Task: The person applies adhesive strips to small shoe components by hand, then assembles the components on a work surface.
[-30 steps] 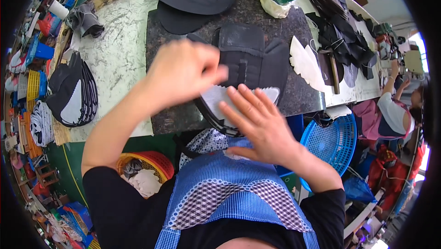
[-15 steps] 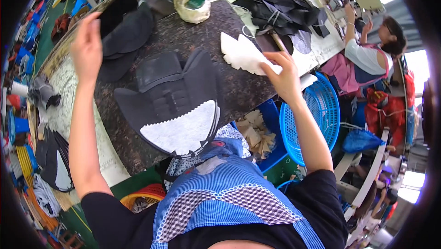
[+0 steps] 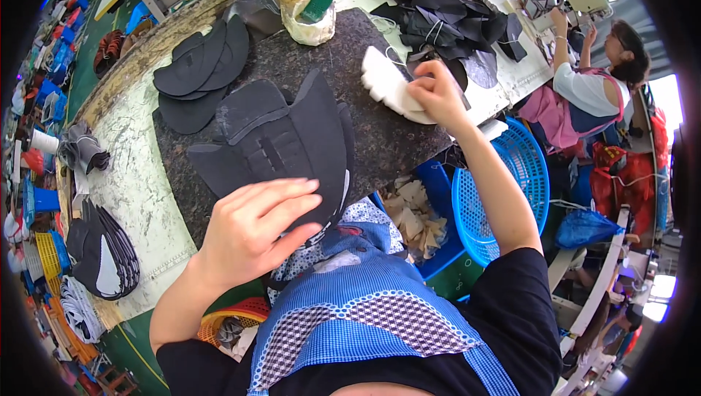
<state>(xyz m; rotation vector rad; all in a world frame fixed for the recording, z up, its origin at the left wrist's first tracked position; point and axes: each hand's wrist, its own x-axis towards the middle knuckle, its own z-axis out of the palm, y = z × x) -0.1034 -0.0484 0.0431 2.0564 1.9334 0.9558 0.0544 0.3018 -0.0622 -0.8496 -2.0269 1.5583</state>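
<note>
Dark shoe-upper pieces (image 3: 303,133) lie stacked on the speckled dark board, toe end toward me. My left hand (image 3: 255,228) is open over that near end, fingers stretched and thumb apart; whether it touches the pieces I cannot tell. A thin white edge shows at their right side. My right hand (image 3: 438,97) has its fingers pinched on a small stack of white notched toe pieces (image 3: 394,93) at the board's right side. At the far left of the board, curved black pieces (image 3: 204,60) lie in an overlapping pile.
A whitish holder (image 3: 307,27) with a green blade-shaped thing (image 3: 321,0) stands at the back. Black scraps (image 3: 445,20) heap behind my right hand. Below the right edge are a blue basket (image 3: 540,177) and a blue bin (image 3: 442,243) of beige scraps. Another person (image 3: 595,82) works at right.
My left hand has come from the far left to the near end of the uppers. Dark material now covers the white toe patch there. My right fingers have closed on the white pieces.
</note>
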